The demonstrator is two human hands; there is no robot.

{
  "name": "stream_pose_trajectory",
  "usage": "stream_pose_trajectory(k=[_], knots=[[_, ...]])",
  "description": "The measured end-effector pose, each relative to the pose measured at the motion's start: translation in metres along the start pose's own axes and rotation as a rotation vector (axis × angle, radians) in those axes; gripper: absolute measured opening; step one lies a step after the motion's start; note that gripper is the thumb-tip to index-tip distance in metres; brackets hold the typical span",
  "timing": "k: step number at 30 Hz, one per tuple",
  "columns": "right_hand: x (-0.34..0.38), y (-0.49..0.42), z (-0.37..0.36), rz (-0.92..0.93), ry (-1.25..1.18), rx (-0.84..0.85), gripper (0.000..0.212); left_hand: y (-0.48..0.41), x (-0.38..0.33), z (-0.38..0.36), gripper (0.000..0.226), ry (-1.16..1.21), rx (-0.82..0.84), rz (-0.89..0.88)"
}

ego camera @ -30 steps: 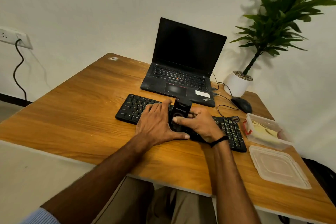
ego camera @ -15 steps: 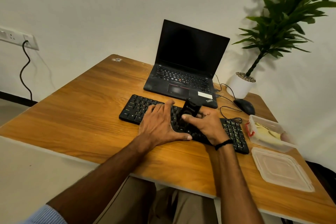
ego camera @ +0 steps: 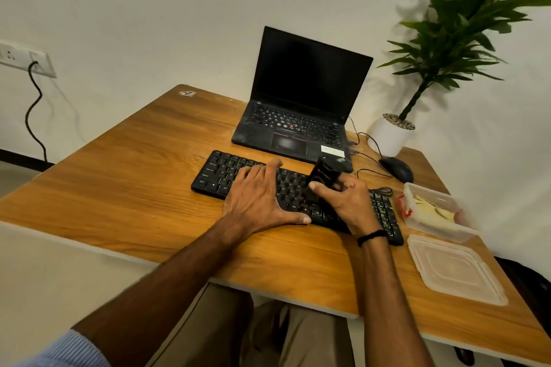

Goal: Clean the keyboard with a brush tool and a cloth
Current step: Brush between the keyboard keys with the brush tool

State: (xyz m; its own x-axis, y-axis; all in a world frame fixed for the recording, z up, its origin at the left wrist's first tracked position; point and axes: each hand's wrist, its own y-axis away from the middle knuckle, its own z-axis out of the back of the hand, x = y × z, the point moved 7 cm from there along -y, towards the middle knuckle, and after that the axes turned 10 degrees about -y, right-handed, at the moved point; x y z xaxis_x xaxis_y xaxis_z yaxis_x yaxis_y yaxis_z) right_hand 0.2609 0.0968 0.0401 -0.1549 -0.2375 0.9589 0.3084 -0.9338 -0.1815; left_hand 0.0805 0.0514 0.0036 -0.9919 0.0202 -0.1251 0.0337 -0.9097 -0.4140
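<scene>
A black keyboard (ego camera: 217, 176) is lying at the middle of a wooden table (ego camera: 119, 176). It is being pressed flat by the left hand (ego camera: 259, 202), whose fingers are being held straight and slightly spread over the keys, with the thumb stretched along the near edge. A black brush tool (ego camera: 323, 176) is being pinched by the thumb and curled fingers of the right hand (ego camera: 348, 202) over the keyboard's middle and tilted toward one o'clock; whether its tip is touching the keys cannot be told. An open laptop (ego camera: 301, 98) is sitting at twelve o'clock from the keyboard and a mouse (ego camera: 398, 168) at two. At three o'clock a yellow cloth (ego camera: 429, 208) is being held in an open plastic box (ego camera: 444, 232), with its lid (ego camera: 453, 271) lying at four.
</scene>
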Motion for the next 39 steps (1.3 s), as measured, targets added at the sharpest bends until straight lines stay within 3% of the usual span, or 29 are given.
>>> stream_pose_trajectory(k=[3, 6, 10, 14, 17, 21, 24, 28, 31, 35, 39], knots=[[-0.008, 0.010, -0.013, -0.072, -0.060, 0.191, 0.029, -0.001, 0.001, 0.000, 0.129, 0.005, 0.006, 0.001], [-0.004, 0.011, 0.002, 0.003, -0.082, 0.041, 0.028, -0.001, 0.001, 0.000, 0.130, 0.001, 0.006, 0.005], [-0.002, 0.016, -0.006, -0.037, -0.028, 0.182, 0.027, 0.000, 0.001, 0.001, 0.130, 0.008, 0.003, 0.005], [-0.002, 0.012, 0.016, 0.024, 0.030, 0.022, 0.024, 0.000, 0.000, 0.002, 0.128, 0.007, 0.003, 0.001], [-0.006, 0.019, 0.007, -0.051, 0.041, 0.198, 0.027, 0.000, 0.001, 0.002, 0.127, 0.001, 0.005, 0.002], [-0.007, 0.019, 0.021, -0.025, -0.067, 0.070, 0.029, 0.001, 0.000, 0.002, 0.126, 0.018, 0.003, 0.002], [-0.009, 0.021, 0.015, -0.051, 0.022, 0.194, 0.032, 0.000, 0.001, 0.002, 0.125, 0.021, 0.008, 0.004], [-0.007, 0.018, 0.031, -0.046, -0.058, 0.096, 0.033, 0.000, 0.000, 0.002, 0.124, 0.024, 0.004, -0.002], [-0.013, 0.020, 0.028, -0.106, -0.030, 0.211, 0.036, 0.000, 0.001, 0.002, 0.123, 0.020, 0.006, -0.003], [-0.012, 0.022, 0.042, -0.048, -0.089, 0.037, 0.030, 0.000, 0.001, 0.001, 0.124, 0.024, 0.010, 0.000], [-0.013, 0.023, 0.033, -0.102, -0.036, 0.166, 0.034, -0.001, 0.002, 0.001, 0.124, 0.033, 0.017, 0.007]])
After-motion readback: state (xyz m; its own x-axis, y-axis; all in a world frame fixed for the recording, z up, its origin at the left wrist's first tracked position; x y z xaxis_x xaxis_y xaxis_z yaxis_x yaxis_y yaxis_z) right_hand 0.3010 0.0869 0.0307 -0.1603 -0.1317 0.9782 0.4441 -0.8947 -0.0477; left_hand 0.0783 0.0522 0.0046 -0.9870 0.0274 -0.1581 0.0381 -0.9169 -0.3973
